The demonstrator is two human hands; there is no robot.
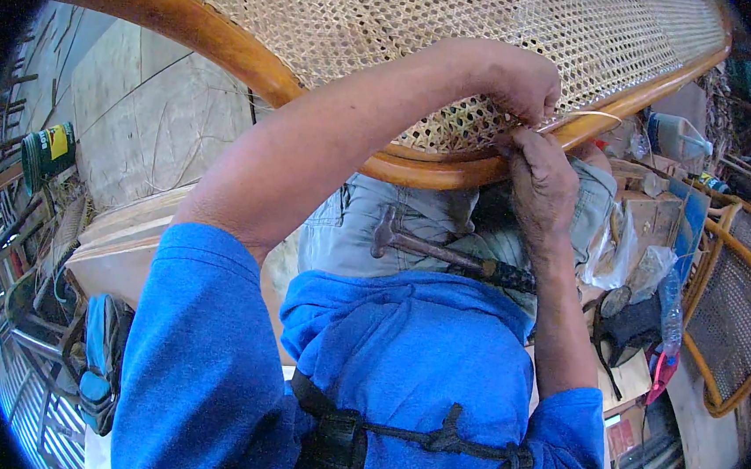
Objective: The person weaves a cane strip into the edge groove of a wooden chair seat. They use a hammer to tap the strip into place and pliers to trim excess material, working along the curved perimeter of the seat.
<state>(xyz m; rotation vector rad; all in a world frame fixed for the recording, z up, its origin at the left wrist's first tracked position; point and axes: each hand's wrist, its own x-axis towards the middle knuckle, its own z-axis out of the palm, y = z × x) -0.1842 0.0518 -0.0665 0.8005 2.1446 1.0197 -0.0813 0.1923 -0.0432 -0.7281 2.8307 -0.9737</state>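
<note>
Cane strand (592,116) at the wooden frame (232,42) of the woven panel (428,18) is pinched by the left hand (516,78), the right hand (539,177) pressing just below, and a hard tug could likely snap it or loosen the weave.

Pale cane strand (589,116) loops off the woven cane panel's (392,24) wooden rim (433,170).

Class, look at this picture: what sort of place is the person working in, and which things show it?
Probably a small cane-furniture repair workshop. Both hands work a strand at the wooden rim of a woven cane panel, a hammer lies in the lap, and another cane chair stands among clutter on the right.
</note>
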